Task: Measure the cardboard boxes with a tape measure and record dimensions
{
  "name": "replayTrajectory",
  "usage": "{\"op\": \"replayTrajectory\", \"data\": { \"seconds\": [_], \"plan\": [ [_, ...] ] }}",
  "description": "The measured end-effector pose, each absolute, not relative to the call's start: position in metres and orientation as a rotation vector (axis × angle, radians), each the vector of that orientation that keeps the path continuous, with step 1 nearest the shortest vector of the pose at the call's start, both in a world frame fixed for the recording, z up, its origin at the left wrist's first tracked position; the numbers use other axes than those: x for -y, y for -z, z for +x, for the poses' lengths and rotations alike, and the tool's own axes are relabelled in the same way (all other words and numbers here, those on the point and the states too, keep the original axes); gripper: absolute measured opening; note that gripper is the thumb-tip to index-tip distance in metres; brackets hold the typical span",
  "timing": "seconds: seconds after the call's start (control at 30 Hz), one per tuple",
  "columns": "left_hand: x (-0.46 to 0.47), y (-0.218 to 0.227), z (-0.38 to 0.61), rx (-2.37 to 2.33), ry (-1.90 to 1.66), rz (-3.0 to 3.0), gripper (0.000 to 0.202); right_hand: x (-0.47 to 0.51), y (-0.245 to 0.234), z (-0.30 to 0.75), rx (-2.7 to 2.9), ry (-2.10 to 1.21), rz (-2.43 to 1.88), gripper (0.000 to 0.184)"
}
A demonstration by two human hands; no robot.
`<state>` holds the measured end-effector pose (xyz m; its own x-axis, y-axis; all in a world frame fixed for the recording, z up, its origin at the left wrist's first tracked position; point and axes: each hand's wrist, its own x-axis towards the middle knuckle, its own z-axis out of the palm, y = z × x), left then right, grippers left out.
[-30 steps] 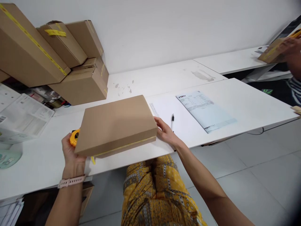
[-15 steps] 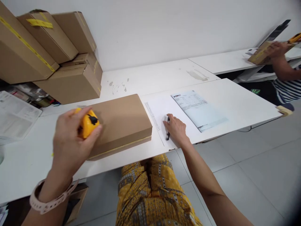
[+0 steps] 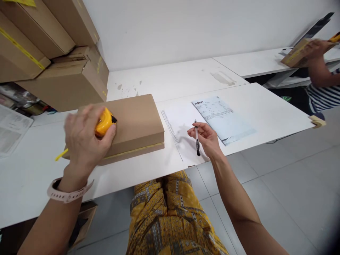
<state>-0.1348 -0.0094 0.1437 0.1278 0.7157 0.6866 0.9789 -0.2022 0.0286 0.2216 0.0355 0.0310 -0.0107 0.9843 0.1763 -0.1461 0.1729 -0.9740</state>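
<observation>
My left hand point(image 3: 86, 136) is closed around a yellow tape measure point(image 3: 104, 123) with a black tab, held over the left part of a closed cardboard box point(image 3: 132, 118). A short yellow strip point(image 3: 61, 154) pokes out left of that hand, by the box's corner. With its fingers pinched, my right hand point(image 3: 207, 138) holds a pen point(image 3: 197, 141), tip pointing away from me, just above a white sheet point(image 3: 183, 124) that has a printed column along its left edge. Beside the sheet, to the right, lies a pale blue printed form point(image 3: 225, 120).
Several cardboard boxes point(image 3: 61, 83) are stacked at the back left, near a clear plastic bag point(image 3: 12, 131). At the far right, another person's hand point(image 3: 317, 49) rests on a small carton point(image 3: 296, 53). The white table point(image 3: 271, 117) ends at the front over a tiled floor.
My right hand has lifted the pen off the sheet and turned palm up. The left hand with the tape measure now sits slightly farther right over the box. The view has shifted a little.
</observation>
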Motion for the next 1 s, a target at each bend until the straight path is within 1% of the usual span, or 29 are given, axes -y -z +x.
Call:
{"op": "replayTrajectory", "data": {
  "seconds": [0.1, 0.13, 0.17, 0.2, 0.23, 0.27, 0.33, 0.37, 0.4, 0.43, 0.5, 0.6, 0.8, 0.93, 1.0],
  "plan": [
    [0.028, -0.124, -0.102, 1.232, 1.051, -2.059, 0.050, -0.037, -0.027, 0.212, 1.213, -1.055, -1.046, 0.031],
    [0.037, -0.115, -0.084, 1.124, 1.108, -2.234, 0.044, -0.037, -0.026, 0.209, 1.221, -1.036, -1.079, 0.034],
    [0.046, -0.105, -0.065, 1.087, 1.080, -2.496, 0.035, -0.037, -0.024, 0.207, 1.232, -1.041, -1.104, 0.037],
    [0.053, -0.095, -0.045, 1.131, 0.889, -2.741, 0.029, -0.037, -0.023, 0.204, 1.246, -1.072, -1.112, 0.039],
    [0.058, -0.086, -0.025, 1.234, 0.640, -2.885, 0.031, -0.036, -0.022, 0.202, 1.257, -1.126, -1.102, 0.042],
    [0.061, -0.077, -0.008, 1.312, 0.430, -2.959, 0.039, -0.035, -0.022, 0.200, 1.272, -1.199, -1.077, 0.043],
    [0.060, -0.064, 0.018, 1.360, 0.117, -2.970, 0.062, -0.033, -0.021, 0.198, 1.317, -1.336, -1.048, 0.046],
    [0.058, -0.058, 0.026, 1.333, 0.017, -2.942, 0.072, -0.032, -0.020, 0.197, 1.344, -1.371, -1.069, 0.045],
    [0.055, -0.053, 0.030, 1.282, -0.058, -2.904, 0.077, -0.031, -0.019, 0.197, 1.369, -1.375, -1.110, 0.043],
    [0.052, -0.048, 0.032, 1.221, -0.118, -2.861, 0.077, -0.030, -0.018, 0.197, 1.392, -1.357, -1.157, 0.040],
    [0.048, -0.040, 0.031, 1.121, -0.197, -2.765, 0.069, -0.030, -0.016, 0.197, 1.413, -1.291, -1.221, 0.040],
    [0.046, -0.031, 0.026, 1.044, -0.197, -2.652, 0.056, -0.030, -0.015, 0.196, 1.384, -1.255, -1.218, 0.035],
    [0.045, -0.035, 0.025, 1.019, -0.103, -2.612, 0.047, -0.032, -0.014, 0.190, 1.329, -1.343, -1.228, 0.035],
    [0.044, -0.036, 0.026, 1.010, -0.096, -2.588, 0.040, -0.030, -0.012, 0.188, 1.374, -1.163, -1.310, 0.034],
    [0.044, -0.036, 0.027, 1.008, -0.094, -2.574, 0.038, -0.029, -0.010, 0.188, 1.417, -1.134, -1.300, 0.030]
  ]
}}
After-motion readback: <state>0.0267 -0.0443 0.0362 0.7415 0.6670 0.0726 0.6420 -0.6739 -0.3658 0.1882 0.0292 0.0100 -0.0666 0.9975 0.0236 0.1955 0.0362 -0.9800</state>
